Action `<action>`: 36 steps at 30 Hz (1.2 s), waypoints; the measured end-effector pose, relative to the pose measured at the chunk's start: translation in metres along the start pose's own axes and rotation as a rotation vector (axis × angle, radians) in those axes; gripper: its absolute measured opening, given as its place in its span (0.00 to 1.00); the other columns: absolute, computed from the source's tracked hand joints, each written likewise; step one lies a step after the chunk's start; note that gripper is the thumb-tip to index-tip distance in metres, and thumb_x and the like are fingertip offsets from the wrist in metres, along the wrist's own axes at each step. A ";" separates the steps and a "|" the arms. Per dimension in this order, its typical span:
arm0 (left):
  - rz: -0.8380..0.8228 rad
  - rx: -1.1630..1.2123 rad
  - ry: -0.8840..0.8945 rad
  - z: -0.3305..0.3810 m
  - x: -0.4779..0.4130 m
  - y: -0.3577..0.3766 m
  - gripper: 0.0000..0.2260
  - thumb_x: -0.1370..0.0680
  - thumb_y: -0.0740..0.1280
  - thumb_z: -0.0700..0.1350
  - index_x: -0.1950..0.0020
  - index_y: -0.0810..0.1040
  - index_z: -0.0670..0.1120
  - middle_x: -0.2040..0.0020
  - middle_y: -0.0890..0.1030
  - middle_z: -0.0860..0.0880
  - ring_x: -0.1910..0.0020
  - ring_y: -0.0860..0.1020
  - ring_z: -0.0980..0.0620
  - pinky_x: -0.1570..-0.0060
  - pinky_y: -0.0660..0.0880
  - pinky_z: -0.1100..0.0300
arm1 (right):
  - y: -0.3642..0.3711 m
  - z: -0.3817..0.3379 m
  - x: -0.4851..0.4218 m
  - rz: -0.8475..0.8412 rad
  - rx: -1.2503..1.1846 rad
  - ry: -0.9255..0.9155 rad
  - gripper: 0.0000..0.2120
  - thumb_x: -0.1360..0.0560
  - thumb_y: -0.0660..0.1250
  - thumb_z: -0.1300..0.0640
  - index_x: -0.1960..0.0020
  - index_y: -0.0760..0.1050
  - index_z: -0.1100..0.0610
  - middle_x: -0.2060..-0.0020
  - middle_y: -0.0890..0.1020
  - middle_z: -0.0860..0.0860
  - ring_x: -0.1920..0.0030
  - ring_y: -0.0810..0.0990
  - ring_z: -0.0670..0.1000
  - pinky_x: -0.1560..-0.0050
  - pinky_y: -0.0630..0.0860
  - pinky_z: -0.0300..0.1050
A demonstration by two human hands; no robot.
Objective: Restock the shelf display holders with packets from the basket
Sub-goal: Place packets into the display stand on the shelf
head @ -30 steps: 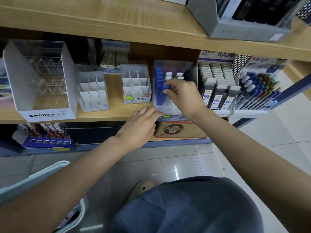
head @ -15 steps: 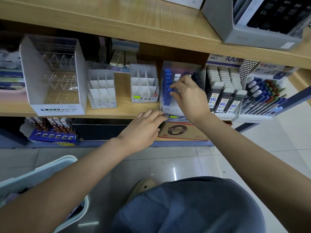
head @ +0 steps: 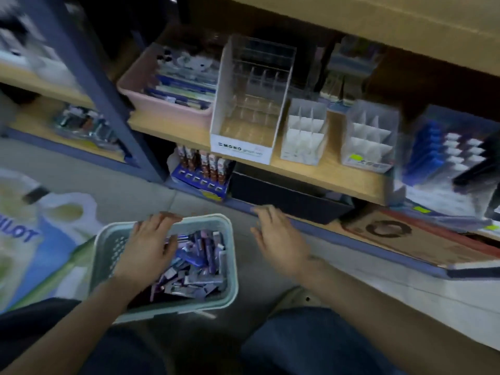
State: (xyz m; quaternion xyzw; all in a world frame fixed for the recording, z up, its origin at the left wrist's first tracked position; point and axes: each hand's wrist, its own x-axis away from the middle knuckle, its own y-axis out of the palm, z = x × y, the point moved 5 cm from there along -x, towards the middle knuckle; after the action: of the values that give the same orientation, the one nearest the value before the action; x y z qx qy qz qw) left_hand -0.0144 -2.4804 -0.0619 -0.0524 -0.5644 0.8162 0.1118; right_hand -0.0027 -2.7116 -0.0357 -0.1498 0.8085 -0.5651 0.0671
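A pale green basket [head: 228, 269] sits on the floor in front of me, filled with several purple and blue packets [head: 197, 263]. My left hand [head: 147, 244] reaches into it with fingers spread over the packets near the far rim, holding nothing that I can see. My right hand [head: 278, 239] hovers open over the floor to the right of the basket, empty. On the shelf stand a clear MONO holder [head: 249, 109], two white divided holders [head: 304, 133] [head: 368, 142], and at far right a clear holder with blue and white packets [head: 443, 155]. The view is motion-blurred.
A pink tray [head: 162, 104] of stationery sits left of the MONO holder. Under the shelf are a blue pen display [head: 201, 171], a dark box [head: 286, 196] and a cardboard box [head: 405, 236]. A blue shelf post [head: 100, 85] stands at left. A PILOT poster [head: 32, 244] lies on the floor.
Both hands have left the shelf and dropped down to the basket; my right hand let go of the blue packet in the holder. My view swung left and down.
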 end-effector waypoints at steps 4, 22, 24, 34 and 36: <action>0.039 0.036 -0.458 -0.095 0.041 0.014 0.20 0.26 0.62 0.45 0.36 0.71 0.38 0.41 0.73 0.35 0.45 0.72 0.32 0.47 0.68 0.40 | 0.088 -0.018 -0.006 -0.240 -0.272 0.334 0.25 0.20 0.58 0.54 0.27 0.55 0.58 0.31 0.66 0.57 0.34 0.68 0.57 0.36 0.66 0.48; -0.017 0.466 -0.723 -0.090 0.043 0.065 0.29 0.20 0.57 0.52 0.24 0.51 0.39 0.28 0.62 0.36 0.31 0.65 0.37 0.36 0.63 0.48 | 0.102 0.028 0.001 0.076 -0.171 0.445 0.16 0.24 0.63 0.65 0.37 0.69 0.62 0.44 0.76 0.58 0.47 0.76 0.58 0.51 0.75 0.49; -0.008 0.513 -0.687 -0.076 0.036 0.071 0.28 0.20 0.56 0.51 0.24 0.53 0.41 0.30 0.64 0.38 0.32 0.66 0.39 0.36 0.64 0.50 | 0.097 0.018 -0.002 0.165 0.012 0.182 0.21 0.33 0.71 0.70 0.41 0.73 0.62 0.46 0.78 0.58 0.46 0.75 0.56 0.47 0.76 0.51; 0.110 0.618 -0.593 -0.047 0.017 0.083 0.14 0.18 0.54 0.44 0.34 0.67 0.40 0.52 0.76 0.49 0.61 0.74 0.53 0.66 0.65 0.60 | 0.169 0.025 -0.008 -0.486 0.159 0.207 0.27 0.22 0.58 0.67 0.26 0.54 0.62 0.30 0.64 0.58 0.30 0.62 0.56 0.29 0.59 0.45; 0.168 0.550 -0.576 -0.045 0.017 0.078 0.12 0.19 0.56 0.39 0.35 0.68 0.40 0.47 0.74 0.44 0.54 0.73 0.50 0.56 0.67 0.60 | 0.171 0.025 -0.008 -0.513 0.159 0.220 0.28 0.23 0.58 0.69 0.25 0.54 0.63 0.30 0.65 0.59 0.31 0.63 0.57 0.29 0.61 0.47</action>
State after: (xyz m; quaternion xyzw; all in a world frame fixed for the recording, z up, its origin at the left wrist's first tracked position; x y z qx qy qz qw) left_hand -0.0308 -2.4616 -0.1503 0.1642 -0.3268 0.9244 -0.1081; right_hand -0.0161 -2.6776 -0.2047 -0.2814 0.6996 -0.6383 -0.1547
